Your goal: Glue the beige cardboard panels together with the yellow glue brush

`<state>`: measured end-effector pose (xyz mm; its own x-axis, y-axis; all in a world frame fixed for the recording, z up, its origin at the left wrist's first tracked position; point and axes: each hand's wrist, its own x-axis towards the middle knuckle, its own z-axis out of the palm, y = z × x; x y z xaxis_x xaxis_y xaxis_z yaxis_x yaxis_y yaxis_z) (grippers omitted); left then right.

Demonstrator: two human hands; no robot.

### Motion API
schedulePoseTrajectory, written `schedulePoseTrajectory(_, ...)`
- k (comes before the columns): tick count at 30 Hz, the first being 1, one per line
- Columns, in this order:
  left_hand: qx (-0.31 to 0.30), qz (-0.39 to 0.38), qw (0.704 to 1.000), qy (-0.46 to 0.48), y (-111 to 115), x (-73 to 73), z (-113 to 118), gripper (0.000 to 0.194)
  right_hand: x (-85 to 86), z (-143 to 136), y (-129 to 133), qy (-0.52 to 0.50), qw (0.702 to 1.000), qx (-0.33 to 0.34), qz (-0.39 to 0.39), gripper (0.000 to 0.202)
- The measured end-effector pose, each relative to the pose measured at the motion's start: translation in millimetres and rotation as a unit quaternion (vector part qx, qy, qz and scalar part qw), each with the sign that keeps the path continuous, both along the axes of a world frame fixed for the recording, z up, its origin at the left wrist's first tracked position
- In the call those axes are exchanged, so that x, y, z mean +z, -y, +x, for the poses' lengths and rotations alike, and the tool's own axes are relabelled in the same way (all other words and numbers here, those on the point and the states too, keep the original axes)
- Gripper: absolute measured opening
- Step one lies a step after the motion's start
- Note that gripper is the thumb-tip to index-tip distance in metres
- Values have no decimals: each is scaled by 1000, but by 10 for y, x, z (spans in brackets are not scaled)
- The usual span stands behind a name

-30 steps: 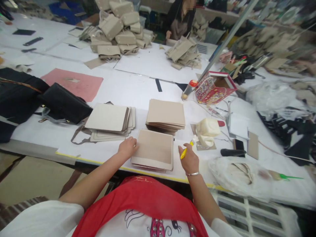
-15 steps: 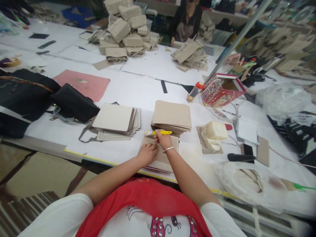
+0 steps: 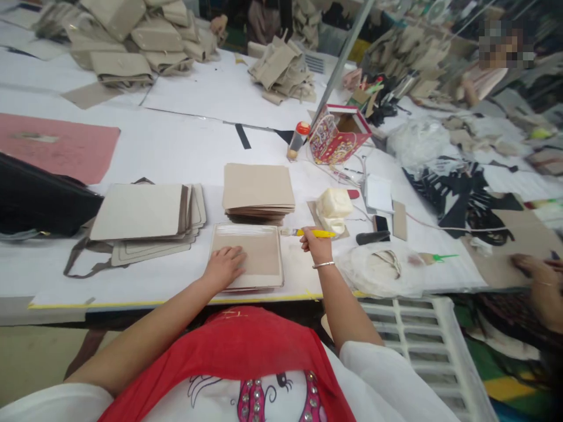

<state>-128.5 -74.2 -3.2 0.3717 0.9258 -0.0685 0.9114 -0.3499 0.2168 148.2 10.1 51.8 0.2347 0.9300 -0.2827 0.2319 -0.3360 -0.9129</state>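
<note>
My right hand point(image 3: 315, 244) grips a yellow-handled paintbrush point(image 3: 323, 233), its bristles pointing left beside the panel's right edge. Flat on a beige rectangular panel point(image 3: 257, 258) rests my left hand point(image 3: 225, 266), fingers spread over its left side. A wet-looking whitish streak runs along the panel's far edge. Just beyond lies a pile of beige sheets point(image 3: 258, 186). To the left, several cream panels point(image 3: 138, 211) are stacked with a strap sticking out. A cream-coloured glue container point(image 3: 334, 205) stands past the brush on a small board.
Behind are a red patterned box point(image 3: 338, 140), a red-capped bottle point(image 3: 299, 140) and a slanted metal pole point(image 3: 343, 55). A black bag point(image 3: 44, 199) lies left, near a pink sheet point(image 3: 57, 146). A plastic bag point(image 3: 373, 269) is at right. Another person's hand point(image 3: 534, 266) shows far right.
My right hand has moved the paintbrush rightward, from over the panel to beyond its right edge. My left hand stays on the panel. The view has turned to the right.
</note>
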Motion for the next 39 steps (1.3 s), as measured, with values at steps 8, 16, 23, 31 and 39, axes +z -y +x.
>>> schedulePoseTrajectory(8, -2, -15, 999, -38, -19, 28, 53, 39, -479, 819, 491, 211, 972, 89, 57, 31)
schedulePoseTrajectory(16, 18, -28, 998, -44, -15, 41, 99, 40, -1371, 472, 743, 495, 832, 241, 69, 33)
schedulePoseTrajectory(23, 27, -36, 998, -41, -12, 114, 146, 38, -1517, 442, 734, 484, 841, 237, 45, 25)
schedulePoseTrajectory(31, 86, 8, 988, 129, 27, 174, 315, 52, -1006, 515, 688, 396, 876, 158, 225, 22)
schedulePoseTrajectory(39, 248, -243, 747, 567, -281, 472, 854, 49, -409, 33, 836, 380, 809, 281, 349, 16)
